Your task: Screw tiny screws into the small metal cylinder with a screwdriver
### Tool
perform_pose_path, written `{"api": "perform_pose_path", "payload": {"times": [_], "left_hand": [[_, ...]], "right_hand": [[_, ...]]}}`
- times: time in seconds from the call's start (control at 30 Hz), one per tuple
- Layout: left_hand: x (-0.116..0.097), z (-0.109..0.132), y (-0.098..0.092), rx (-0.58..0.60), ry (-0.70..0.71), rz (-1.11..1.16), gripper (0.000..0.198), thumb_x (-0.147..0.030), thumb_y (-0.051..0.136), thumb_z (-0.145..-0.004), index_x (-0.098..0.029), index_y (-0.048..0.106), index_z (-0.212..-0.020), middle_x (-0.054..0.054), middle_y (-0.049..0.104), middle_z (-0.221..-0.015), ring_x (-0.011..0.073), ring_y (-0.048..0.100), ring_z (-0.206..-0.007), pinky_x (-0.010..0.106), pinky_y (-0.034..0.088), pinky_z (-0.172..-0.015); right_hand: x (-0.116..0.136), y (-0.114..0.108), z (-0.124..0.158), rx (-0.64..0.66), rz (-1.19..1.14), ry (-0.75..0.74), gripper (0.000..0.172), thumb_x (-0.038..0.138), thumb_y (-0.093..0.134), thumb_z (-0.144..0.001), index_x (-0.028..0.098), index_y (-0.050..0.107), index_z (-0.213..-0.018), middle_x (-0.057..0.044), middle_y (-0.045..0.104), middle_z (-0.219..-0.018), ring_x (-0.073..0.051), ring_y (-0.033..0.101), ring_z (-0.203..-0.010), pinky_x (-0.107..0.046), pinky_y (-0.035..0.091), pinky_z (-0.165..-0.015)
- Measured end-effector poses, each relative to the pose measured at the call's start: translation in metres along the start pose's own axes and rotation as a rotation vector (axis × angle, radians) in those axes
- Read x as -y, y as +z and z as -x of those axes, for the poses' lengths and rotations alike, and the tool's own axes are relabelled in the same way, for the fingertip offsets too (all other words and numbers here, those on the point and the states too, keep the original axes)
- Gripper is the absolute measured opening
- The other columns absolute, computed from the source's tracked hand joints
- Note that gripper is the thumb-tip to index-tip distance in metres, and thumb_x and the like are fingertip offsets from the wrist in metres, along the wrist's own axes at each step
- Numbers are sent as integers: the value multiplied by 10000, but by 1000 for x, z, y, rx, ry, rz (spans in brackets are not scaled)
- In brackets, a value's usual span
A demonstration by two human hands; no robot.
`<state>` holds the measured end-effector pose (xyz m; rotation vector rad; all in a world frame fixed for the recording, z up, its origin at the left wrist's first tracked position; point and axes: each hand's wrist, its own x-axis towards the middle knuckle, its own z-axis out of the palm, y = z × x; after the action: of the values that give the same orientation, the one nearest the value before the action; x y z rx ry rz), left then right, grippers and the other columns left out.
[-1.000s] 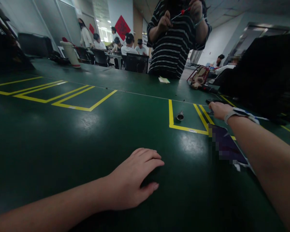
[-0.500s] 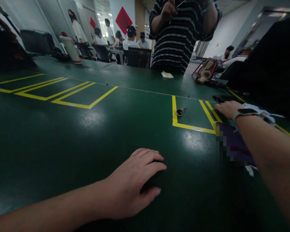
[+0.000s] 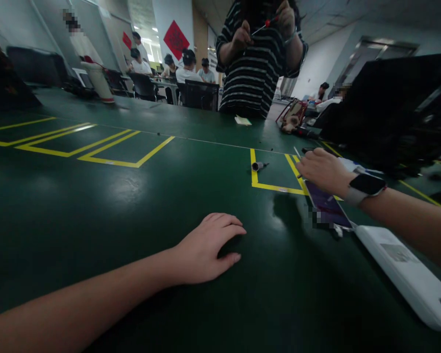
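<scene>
My left hand [image 3: 206, 247] lies palm down on the green table [image 3: 132, 206], fingers stretched out and slightly apart, holding nothing. My right hand [image 3: 321, 169], with a dark watch [image 3: 365, 186] on the wrist, is curled at the right edge of a yellow-taped box [image 3: 255, 176]. A thin pale rod [image 3: 297, 152] pokes out from its fingers. A small metal cylinder [image 3: 259, 165] lies inside the box, left of that hand. A phone [image 3: 327, 203] lies just under my right wrist.
A white flat device [image 3: 407, 277] lies at the near right. Across the table a person in a striped shirt [image 3: 255, 68] holds a thin red-tipped stick. More yellow tape boxes [image 3: 106, 147] sit at the left, a dark bulky object [image 3: 389, 108] at the right. Seated people are behind.
My right hand has pulled back from the far right towards the taped box, and a thin rod now shows in its fingers. My left hand has stayed flat. The white device came into view.
</scene>
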<state>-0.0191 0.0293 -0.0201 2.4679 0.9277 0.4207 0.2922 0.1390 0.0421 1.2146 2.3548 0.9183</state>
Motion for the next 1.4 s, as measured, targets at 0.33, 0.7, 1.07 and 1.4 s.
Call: {"api": "perform_pose_path", "payload": {"times": [0.33,0.7,1.07,1.4], "left_hand": [[-8,14,7,-155,-43,63,487,-289,613,-768,-197,471,-1225,95,534,-1252,252,511,-1128,447,404,-976],[-2,19,9,-227,-115,340,120,-95,507,-766,-159,581,-836,43,660,-872,193,629,-833,355,523,-785],[0,19,-2,-210,-80,390,208,-128,486,-822,-156,602,-993,51,653,-982,198,614,-946,405,490,-863],[-5,12,1,-155,-30,342,406,-185,641,-731,-161,528,-1120,68,626,-1100,211,589,-1013,408,451,-907]], "right_hand": [[136,-110,38,-269,-68,-245,86,155,556,-813,152,571,-897,-70,602,-809,-211,460,-724,-330,247,-599],[176,-153,30,-387,-322,-288,129,139,446,-892,125,541,-977,-93,594,-911,-201,467,-752,-322,323,-608],[168,-124,45,-495,-1079,-42,231,71,583,-779,174,459,-945,-84,564,-1014,-191,514,-900,-331,441,-763],[182,-99,48,-607,-1319,-45,250,62,555,-784,208,450,-958,-77,554,-1054,-200,536,-969,-376,467,-811]]}}
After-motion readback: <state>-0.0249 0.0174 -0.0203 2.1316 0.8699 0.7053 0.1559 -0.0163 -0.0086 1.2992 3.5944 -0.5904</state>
